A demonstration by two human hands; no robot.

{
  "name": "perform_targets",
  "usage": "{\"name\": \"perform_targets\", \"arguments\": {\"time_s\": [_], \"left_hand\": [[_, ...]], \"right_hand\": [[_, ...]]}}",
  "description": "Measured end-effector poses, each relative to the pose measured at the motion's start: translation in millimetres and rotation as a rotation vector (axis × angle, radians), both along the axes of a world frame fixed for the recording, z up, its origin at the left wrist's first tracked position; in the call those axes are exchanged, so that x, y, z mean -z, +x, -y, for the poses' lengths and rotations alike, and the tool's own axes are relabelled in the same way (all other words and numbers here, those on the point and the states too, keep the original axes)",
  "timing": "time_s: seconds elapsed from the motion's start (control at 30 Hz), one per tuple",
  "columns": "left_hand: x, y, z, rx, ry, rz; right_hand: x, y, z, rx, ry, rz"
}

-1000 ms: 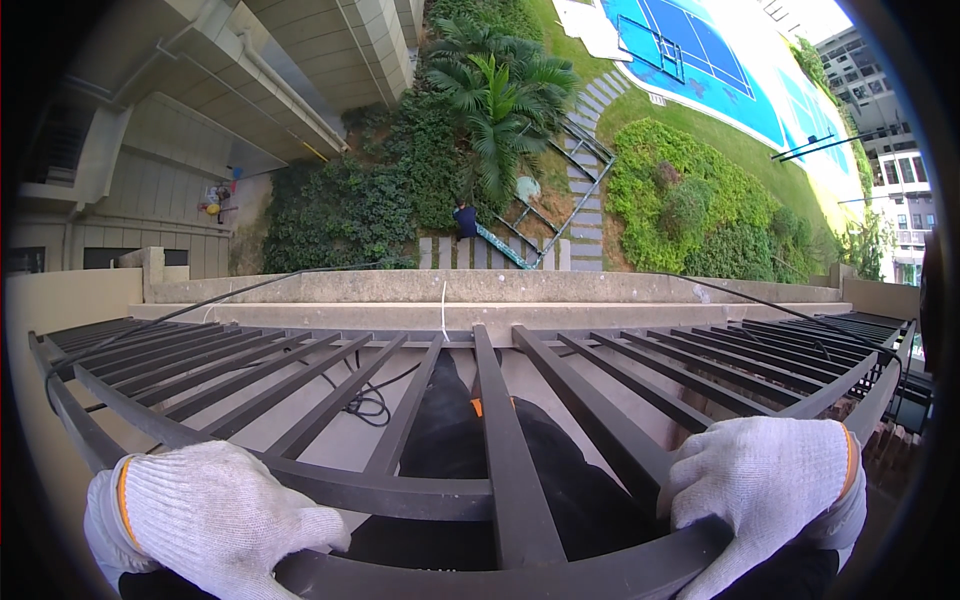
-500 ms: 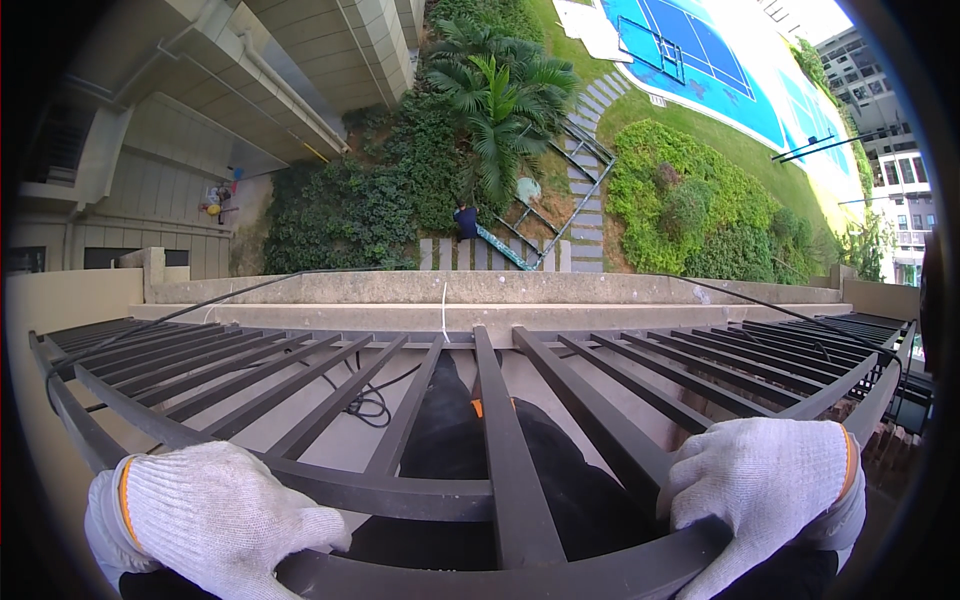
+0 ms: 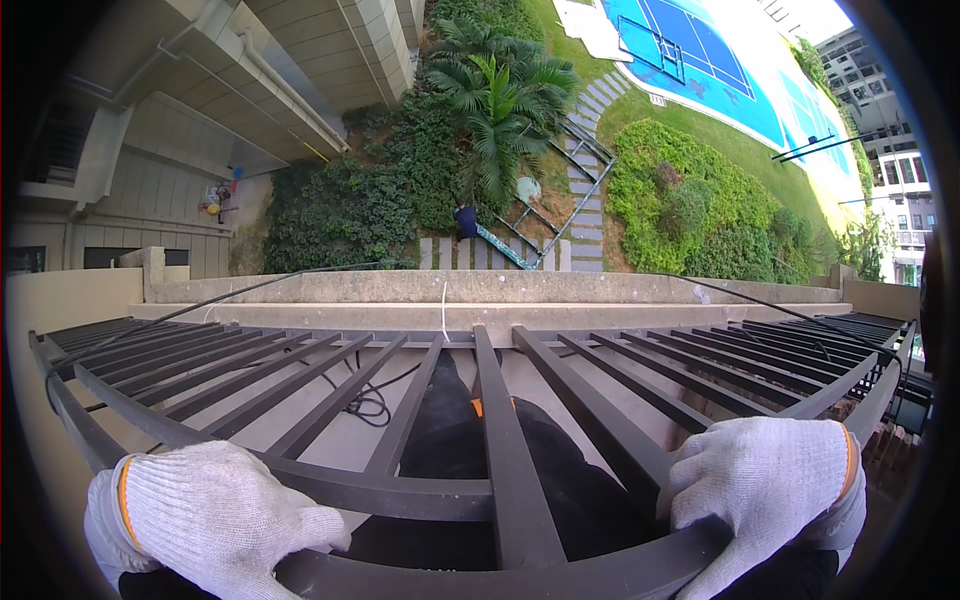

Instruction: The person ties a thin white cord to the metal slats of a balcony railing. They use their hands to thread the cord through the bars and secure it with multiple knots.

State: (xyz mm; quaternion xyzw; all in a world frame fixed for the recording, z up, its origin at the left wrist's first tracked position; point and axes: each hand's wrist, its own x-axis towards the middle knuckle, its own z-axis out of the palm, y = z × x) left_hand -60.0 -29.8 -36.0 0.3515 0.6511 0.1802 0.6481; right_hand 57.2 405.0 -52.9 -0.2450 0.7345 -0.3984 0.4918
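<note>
Both my hands wear white knitted work gloves with orange cuff edges. At the lower left, my left hand (image 3: 215,515) is wrapped over the top rails of a dark brown metal railing (image 3: 385,492), thumb lying toward the middle. My right hand (image 3: 765,490) grips the same railing at the lower right, its fingers curled round the rail. Through the bars my dark-clothed legs (image 3: 450,430) show, with a small orange patch between them. A thin white cord (image 3: 444,305) is looped at the far foot of the bars, near the middle.
Beyond the railing runs a concrete ledge (image 3: 600,287), with a black cable (image 3: 230,292) along it and a coil of cable (image 3: 368,403) beneath the bars. Far below, a person (image 3: 466,221) is beside a green metal frame (image 3: 560,220), near a palm (image 3: 495,110) and a blue court (image 3: 690,50).
</note>
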Motion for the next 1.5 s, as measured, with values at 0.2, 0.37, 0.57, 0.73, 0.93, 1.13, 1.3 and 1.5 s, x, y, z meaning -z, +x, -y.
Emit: {"name": "perform_targets", "arguments": {"time_s": [0.2,0.37,0.57,0.73,0.93,1.13,1.3,1.5], "left_hand": [[3.0,6.1,5.2,-0.007,0.087,-0.071],[3.7,7.2,9.2,-0.011,0.09,-0.061],[4.4,5.9,11.6,-0.047,0.084,-0.024],[4.9,7.3,10.5,-0.038,0.079,-0.041],[2.4,3.3,3.3,0.005,0.037,-0.039],[1.3,0.2,-1.0,-0.008,0.03,-0.001],[0.4,0.0,-0.5,-0.004,0.011,0.0],[0.4,0.3,-1.2,-0.018,0.015,0.003]], "right_hand": [[0.5,0.4,0.4,-0.004,0.0,-0.011],[0.5,-0.1,0.2,-0.003,0.003,-0.012],[1.1,0.3,0.4,-0.006,0.002,-0.01],[0.5,-0.1,1.0,-0.009,0.007,-0.006],[0.1,-0.5,1.0,-0.007,0.008,0.006],[0.1,-0.4,0.1,-0.003,0.004,0.015],[-0.1,-0.4,0.0,0.0,0.002,0.016],[-0.2,-0.5,-0.1,0.002,0.002,0.018]]}}
